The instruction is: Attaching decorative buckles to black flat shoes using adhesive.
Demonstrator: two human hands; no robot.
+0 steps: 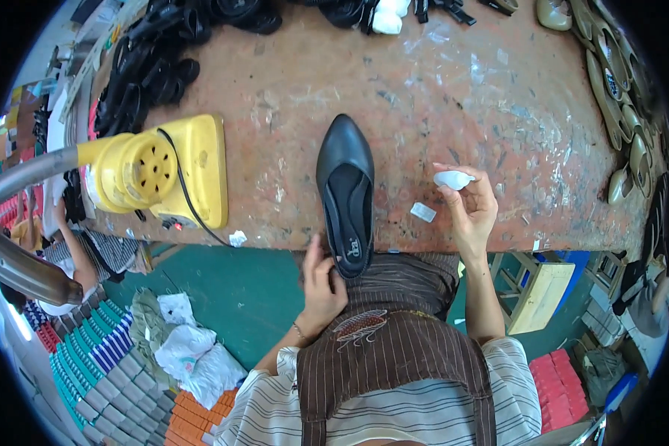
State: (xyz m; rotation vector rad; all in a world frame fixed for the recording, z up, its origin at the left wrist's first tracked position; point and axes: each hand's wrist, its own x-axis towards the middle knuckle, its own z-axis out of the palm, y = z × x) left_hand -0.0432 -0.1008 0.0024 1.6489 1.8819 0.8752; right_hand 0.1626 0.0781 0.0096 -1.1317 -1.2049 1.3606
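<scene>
A black pointed flat shoe (345, 149) lies on the worn brown table (290, 89), toe pointing away from me, its heel end jutting past the near edge. At that heel, my left hand (322, 290) has its curled fingers against the side of the shoe. Pinched between the thumb and fingers of my right hand (474, 212) is a small white wad (453, 179), held a little above the table to the right of the shoe. Whether the wad is cloth or paper, I cannot tell. A small whitish scrap (423, 212) rests between the shoe and my right hand.
To the left stands a yellow machine (204, 171) with a dark cord and a grey pipe. Black shoes (152, 82) are heaped at the far left; beige shoes (613, 82) line the right edge. White bags (197, 357) lie on the green floor. Another person's arm (78, 256) shows at the left.
</scene>
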